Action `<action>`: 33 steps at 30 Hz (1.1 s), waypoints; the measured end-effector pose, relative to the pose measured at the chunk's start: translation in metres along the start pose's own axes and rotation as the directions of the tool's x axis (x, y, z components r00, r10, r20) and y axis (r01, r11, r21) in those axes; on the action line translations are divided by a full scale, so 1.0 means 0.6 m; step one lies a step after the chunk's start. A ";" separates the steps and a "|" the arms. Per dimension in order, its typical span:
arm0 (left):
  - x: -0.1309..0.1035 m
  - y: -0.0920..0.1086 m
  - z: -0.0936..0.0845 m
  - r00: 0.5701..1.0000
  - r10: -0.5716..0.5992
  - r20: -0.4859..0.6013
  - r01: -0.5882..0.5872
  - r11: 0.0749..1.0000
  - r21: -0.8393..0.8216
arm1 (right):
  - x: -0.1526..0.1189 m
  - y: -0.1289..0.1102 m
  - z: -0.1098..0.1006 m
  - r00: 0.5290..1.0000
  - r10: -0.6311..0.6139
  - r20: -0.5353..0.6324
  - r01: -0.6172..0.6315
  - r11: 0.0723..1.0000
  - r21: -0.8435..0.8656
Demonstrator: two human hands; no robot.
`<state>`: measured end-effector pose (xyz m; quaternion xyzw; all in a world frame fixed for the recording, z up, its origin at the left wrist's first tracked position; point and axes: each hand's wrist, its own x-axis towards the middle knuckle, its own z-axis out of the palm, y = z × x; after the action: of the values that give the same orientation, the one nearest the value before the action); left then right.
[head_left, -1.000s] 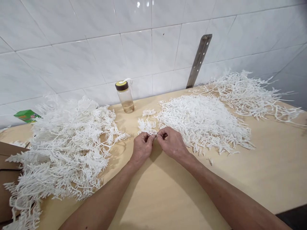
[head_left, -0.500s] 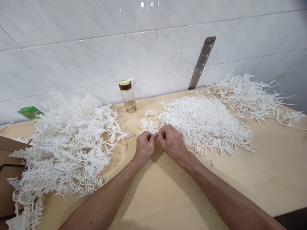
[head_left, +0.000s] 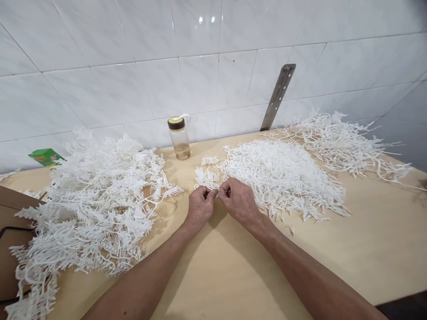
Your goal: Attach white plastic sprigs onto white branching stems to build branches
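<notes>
My left hand (head_left: pixel 200 206) and my right hand (head_left: pixel 238 198) meet fingertip to fingertip over the middle of the table, both pinched closed. Between them is a small white branched piece, mostly hidden by the fingers. Just beyond the fingertips lie small white clusters (head_left: pixel 207 177). A flat heap of short white pieces (head_left: pixel 283 173) spreads beside my right hand. To the left stands a tall tangled pile of white branched strands (head_left: pixel 100 200). Another tangle of bare white stems (head_left: pixel 347 142) lies at the back right.
A clear bottle (head_left: pixel 182 144) with a dark and yellow lid stands near the tiled wall (head_left: pixel 133 98). A metal bracket (head_left: pixel 277 98) leans at the wall. A green box (head_left: pixel 46 157) and a brown carton (head_left: pixel 13 249) are at the left of the wooden table (head_left: pixel 220 275).
The camera view has tilted slightly, so the wall shows lower. Both hands stay together with their fingers pinched, almost unmoved.
</notes>
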<state>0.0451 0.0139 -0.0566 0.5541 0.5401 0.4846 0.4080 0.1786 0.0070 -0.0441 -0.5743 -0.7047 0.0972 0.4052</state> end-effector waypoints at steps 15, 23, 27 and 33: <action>-0.005 0.016 -0.014 0.984 -0.136 0.116 0.164 0.945 -0.281 | 0.028 0.045 -0.077 0.941 0.217 -0.260 -0.203 0.976 0.081; -0.006 0.020 -0.012 0.988 -0.135 0.073 0.151 0.941 -0.304 | 0.004 -0.010 -0.031 0.927 0.255 0.274 -0.341 0.876 0.340; -0.006 0.021 -0.011 0.986 -0.142 0.089 0.165 0.926 -0.341 | 0.005 -0.006 -0.021 0.895 0.277 0.351 -0.421 0.785 0.454; -0.004 0.024 -0.012 0.985 -0.149 0.090 0.171 0.919 -0.354 | 0.003 0.005 -0.008 0.868 0.248 0.431 -0.471 0.687 0.554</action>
<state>0.0411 0.0098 -0.0416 0.4384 0.4728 0.5232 0.5573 0.1839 0.0080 -0.0420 -0.5047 -0.5555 0.5032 0.4285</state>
